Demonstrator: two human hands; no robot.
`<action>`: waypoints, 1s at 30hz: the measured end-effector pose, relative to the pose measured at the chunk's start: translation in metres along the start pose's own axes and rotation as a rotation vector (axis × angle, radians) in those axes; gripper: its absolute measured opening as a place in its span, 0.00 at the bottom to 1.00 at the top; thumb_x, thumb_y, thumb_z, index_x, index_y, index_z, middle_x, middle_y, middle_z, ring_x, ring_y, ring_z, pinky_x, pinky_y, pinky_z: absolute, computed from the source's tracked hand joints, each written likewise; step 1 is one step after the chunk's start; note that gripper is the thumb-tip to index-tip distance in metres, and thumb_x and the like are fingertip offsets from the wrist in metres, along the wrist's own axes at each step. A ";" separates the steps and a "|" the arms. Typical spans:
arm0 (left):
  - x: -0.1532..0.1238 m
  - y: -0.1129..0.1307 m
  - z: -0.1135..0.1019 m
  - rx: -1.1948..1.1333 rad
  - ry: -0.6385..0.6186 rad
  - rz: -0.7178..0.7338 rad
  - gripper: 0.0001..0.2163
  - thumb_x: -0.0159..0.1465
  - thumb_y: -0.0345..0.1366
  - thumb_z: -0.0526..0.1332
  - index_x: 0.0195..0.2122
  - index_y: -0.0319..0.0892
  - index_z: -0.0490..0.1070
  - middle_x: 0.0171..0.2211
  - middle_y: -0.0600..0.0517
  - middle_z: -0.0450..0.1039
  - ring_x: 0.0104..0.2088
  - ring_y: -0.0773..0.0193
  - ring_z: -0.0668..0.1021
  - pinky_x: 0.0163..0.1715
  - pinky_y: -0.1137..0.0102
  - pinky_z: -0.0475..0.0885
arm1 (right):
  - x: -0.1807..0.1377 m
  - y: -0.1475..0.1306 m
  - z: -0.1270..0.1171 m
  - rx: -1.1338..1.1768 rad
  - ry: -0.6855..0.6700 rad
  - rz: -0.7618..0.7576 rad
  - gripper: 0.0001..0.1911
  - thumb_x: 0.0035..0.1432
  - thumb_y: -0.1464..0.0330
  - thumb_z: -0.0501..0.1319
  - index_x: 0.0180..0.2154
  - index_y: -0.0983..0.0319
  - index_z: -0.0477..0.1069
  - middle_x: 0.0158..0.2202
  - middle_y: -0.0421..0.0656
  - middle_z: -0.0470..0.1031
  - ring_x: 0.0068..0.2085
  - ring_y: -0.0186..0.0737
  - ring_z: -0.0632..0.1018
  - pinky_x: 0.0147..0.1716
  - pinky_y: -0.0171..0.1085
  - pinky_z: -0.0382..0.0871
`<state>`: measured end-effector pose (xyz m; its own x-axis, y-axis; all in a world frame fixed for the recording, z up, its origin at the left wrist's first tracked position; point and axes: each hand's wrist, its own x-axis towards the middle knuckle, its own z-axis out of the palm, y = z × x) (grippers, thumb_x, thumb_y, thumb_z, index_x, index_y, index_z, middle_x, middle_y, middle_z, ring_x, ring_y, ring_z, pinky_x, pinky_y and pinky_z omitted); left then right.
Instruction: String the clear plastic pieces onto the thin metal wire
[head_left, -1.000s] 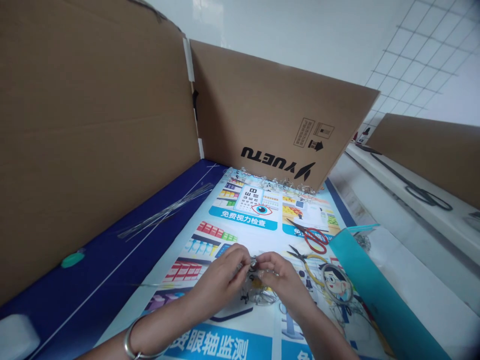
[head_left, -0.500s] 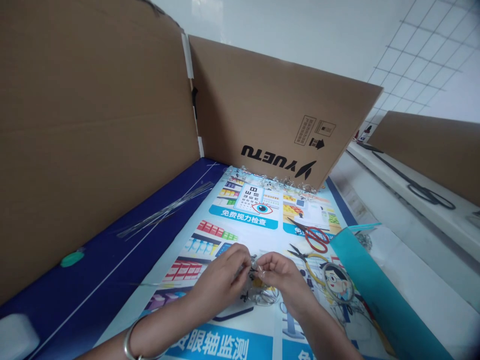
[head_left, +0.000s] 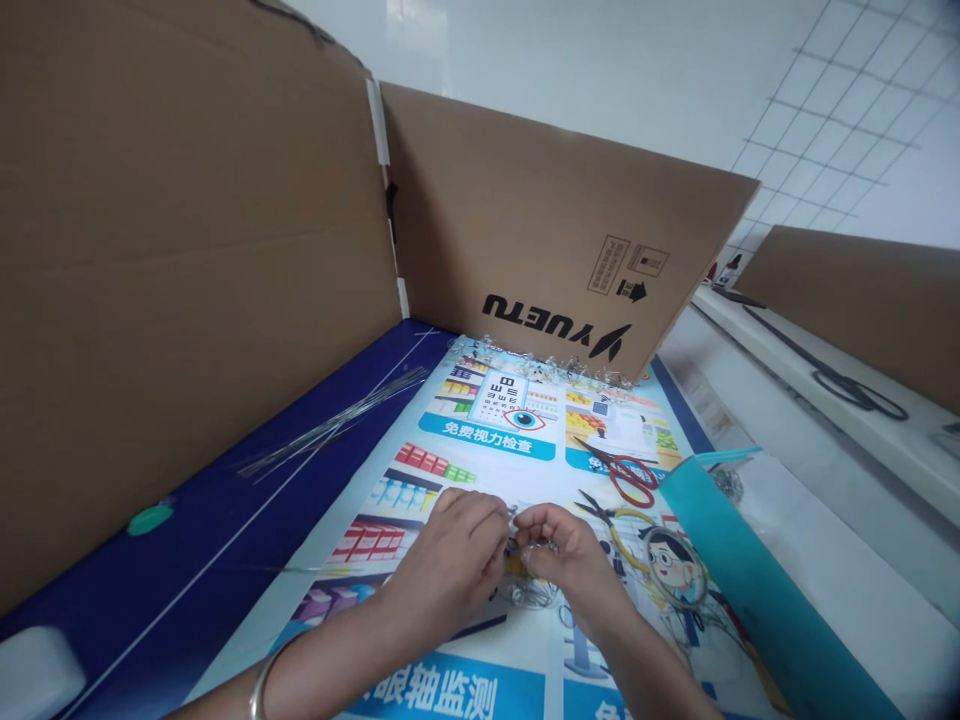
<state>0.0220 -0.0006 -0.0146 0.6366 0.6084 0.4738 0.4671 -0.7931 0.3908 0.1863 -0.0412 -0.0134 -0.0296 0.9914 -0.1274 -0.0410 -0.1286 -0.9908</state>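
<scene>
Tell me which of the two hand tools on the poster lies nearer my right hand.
The yellow-handled pliers, just right of your right hand, which pinches a small wire piece with the left hand. The red-handled scissors lie farther back.

2 hands: left hand (head_left: 459,555) & right hand (head_left: 561,548), w/ 1 small shiny piece (head_left: 514,522) betw. them. 1 bangle (head_left: 262,690). 3 cardboard panels: left panel (head_left: 187,250), yuetu panel (head_left: 540,220), far panel (head_left: 862,290). 1 red scissors (head_left: 630,478), 1 pliers (head_left: 600,510), 1 wire bundle (head_left: 330,425), 1 poster (head_left: 487,440), 1 teal sheet (head_left: 750,580), 1 green disc (head_left: 148,519), 1 white block (head_left: 34,670).
</scene>
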 end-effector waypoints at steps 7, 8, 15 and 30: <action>-0.005 -0.003 0.008 0.047 -0.061 0.009 0.09 0.61 0.24 0.48 0.29 0.39 0.63 0.28 0.51 0.69 0.30 0.62 0.70 0.34 0.65 0.60 | 0.001 0.012 -0.002 -0.131 0.007 -0.071 0.11 0.46 0.78 0.59 0.35 0.63 0.72 0.30 0.40 0.72 0.33 0.35 0.71 0.36 0.34 0.63; -0.005 -0.003 0.008 0.049 -0.062 0.005 0.08 0.61 0.24 0.48 0.29 0.40 0.63 0.28 0.51 0.69 0.29 0.62 0.70 0.34 0.65 0.60 | 0.001 0.013 -0.003 -0.154 0.017 -0.076 0.11 0.46 0.77 0.59 0.35 0.63 0.72 0.30 0.40 0.72 0.33 0.35 0.71 0.35 0.35 0.63; -0.006 -0.004 0.008 0.001 -0.060 -0.104 0.06 0.60 0.26 0.50 0.30 0.41 0.64 0.25 0.52 0.68 0.27 0.62 0.67 0.31 0.67 0.59 | 0.001 0.015 0.000 -0.223 0.060 -0.097 0.10 0.45 0.77 0.59 0.33 0.63 0.72 0.29 0.40 0.73 0.32 0.35 0.71 0.33 0.34 0.64; -0.006 -0.004 0.007 -0.240 -0.077 -0.188 0.06 0.59 0.26 0.50 0.31 0.41 0.64 0.26 0.53 0.68 0.27 0.64 0.69 0.29 0.70 0.62 | 0.001 0.019 0.000 -0.208 0.097 -0.028 0.03 0.45 0.73 0.61 0.27 0.64 0.72 0.25 0.38 0.71 0.27 0.32 0.68 0.28 0.31 0.62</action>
<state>0.0207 -0.0016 -0.0246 0.6019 0.7324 0.3184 0.4285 -0.6326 0.6452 0.1853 -0.0425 -0.0327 0.0649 0.9935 -0.0936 0.1662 -0.1033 -0.9807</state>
